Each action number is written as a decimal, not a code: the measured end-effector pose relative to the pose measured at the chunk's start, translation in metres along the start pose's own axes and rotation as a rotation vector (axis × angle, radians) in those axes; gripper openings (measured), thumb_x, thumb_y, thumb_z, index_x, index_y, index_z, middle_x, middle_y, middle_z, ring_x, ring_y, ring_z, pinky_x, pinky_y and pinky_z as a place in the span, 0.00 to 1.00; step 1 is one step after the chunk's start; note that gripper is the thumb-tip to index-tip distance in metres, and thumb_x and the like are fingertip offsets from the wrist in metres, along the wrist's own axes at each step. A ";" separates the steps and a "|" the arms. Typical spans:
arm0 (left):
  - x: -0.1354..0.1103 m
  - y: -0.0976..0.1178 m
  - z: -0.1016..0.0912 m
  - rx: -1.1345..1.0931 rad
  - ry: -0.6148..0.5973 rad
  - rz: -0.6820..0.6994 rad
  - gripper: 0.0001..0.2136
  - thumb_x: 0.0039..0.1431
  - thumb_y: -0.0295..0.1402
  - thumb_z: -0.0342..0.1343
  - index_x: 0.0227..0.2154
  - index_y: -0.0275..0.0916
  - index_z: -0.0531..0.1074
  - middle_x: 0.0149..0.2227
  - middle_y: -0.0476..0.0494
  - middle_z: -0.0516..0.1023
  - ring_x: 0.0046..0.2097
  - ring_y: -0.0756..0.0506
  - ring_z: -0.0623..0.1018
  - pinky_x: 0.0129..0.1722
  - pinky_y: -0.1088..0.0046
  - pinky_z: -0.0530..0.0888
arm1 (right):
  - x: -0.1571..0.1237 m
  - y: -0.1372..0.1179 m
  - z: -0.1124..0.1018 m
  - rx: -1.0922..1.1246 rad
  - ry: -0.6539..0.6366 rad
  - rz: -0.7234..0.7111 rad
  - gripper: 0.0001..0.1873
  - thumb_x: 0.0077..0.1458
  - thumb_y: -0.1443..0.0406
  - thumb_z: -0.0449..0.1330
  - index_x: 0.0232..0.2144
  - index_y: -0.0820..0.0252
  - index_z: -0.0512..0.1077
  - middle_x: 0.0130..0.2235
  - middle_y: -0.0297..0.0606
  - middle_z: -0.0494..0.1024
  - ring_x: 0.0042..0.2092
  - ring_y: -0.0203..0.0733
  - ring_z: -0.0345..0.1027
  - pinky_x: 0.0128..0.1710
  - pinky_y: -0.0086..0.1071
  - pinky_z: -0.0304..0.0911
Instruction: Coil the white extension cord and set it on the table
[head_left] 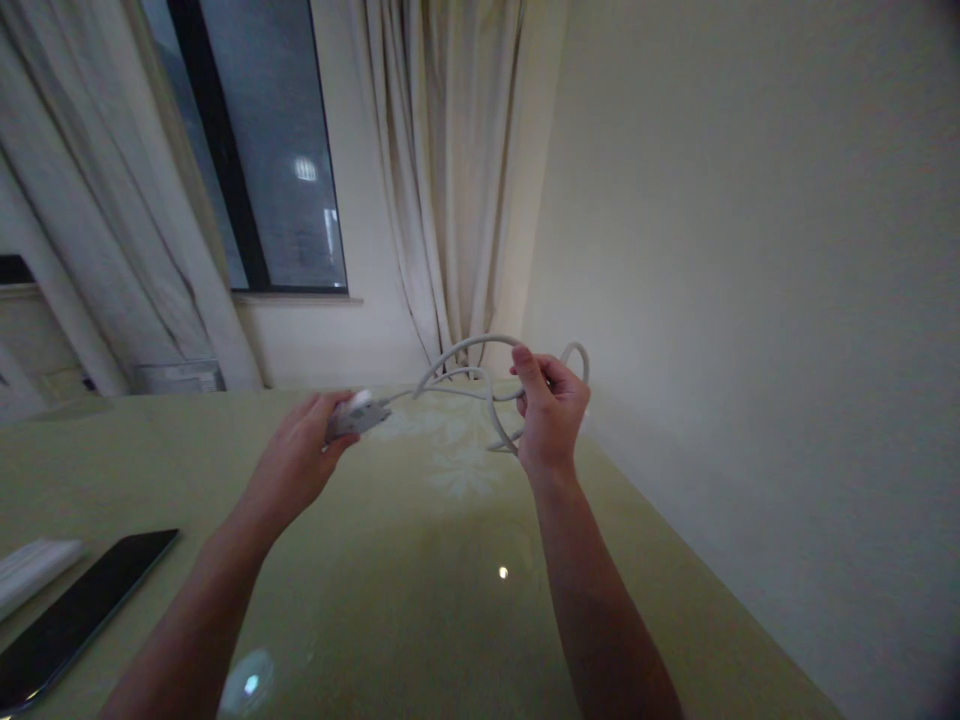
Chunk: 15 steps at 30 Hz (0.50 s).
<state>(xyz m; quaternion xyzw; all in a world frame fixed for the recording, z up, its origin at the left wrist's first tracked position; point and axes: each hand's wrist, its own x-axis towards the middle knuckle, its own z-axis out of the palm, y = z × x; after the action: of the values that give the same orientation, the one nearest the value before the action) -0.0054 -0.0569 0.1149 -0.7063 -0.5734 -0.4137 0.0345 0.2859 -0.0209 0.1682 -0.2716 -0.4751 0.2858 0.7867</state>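
Above the far part of the table, my left hand [304, 450] is closed around a white block [360, 414] that looks like a small power strip. Its near end is hidden by my palm and fingers. A pale grey cable [469, 343] runs from the block's right end across to my right hand [553, 410]. That hand is closed on the cable, thumb up. Loose loops of it hang in the air on both sides of the right hand.
On the glossy greenish table [397, 600], a dark phone or tablet [82, 615] lies at the left beside a white object [34, 570]. A plain wall [750, 300] borders the right edge. Curtains [450, 170] and a window [270, 140] stand behind.
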 end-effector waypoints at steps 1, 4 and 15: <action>0.001 0.000 -0.005 0.041 0.113 0.033 0.16 0.62 0.36 0.60 0.53 0.45 0.74 0.50 0.34 0.78 0.55 0.29 0.76 0.57 0.47 0.71 | -0.001 -0.001 0.000 0.004 -0.033 0.003 0.24 0.53 0.46 0.73 0.25 0.60 0.77 0.21 0.24 0.57 0.22 0.29 0.42 0.21 0.30 0.40; 0.001 0.007 -0.019 0.089 0.364 0.096 0.12 0.65 0.35 0.60 0.50 0.48 0.79 0.52 0.35 0.75 0.60 0.28 0.72 0.63 0.42 0.65 | -0.005 -0.004 0.002 -0.004 -0.180 0.010 0.23 0.54 0.46 0.73 0.25 0.59 0.77 0.20 0.24 0.57 0.22 0.29 0.43 0.20 0.29 0.40; 0.000 0.023 -0.020 -0.771 0.339 -0.171 0.23 0.59 0.48 0.69 0.53 0.45 0.76 0.40 0.47 0.80 0.40 0.46 0.78 0.41 0.72 0.77 | -0.022 -0.015 0.012 -0.036 -0.424 0.016 0.22 0.60 0.47 0.69 0.25 0.58 0.78 0.19 0.24 0.56 0.22 0.30 0.44 0.22 0.29 0.41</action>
<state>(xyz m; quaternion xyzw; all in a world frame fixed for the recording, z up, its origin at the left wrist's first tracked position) 0.0026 -0.0753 0.1380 -0.5394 -0.4195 -0.7094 -0.1726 0.2697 -0.0451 0.1710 -0.2233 -0.6327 0.3344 0.6618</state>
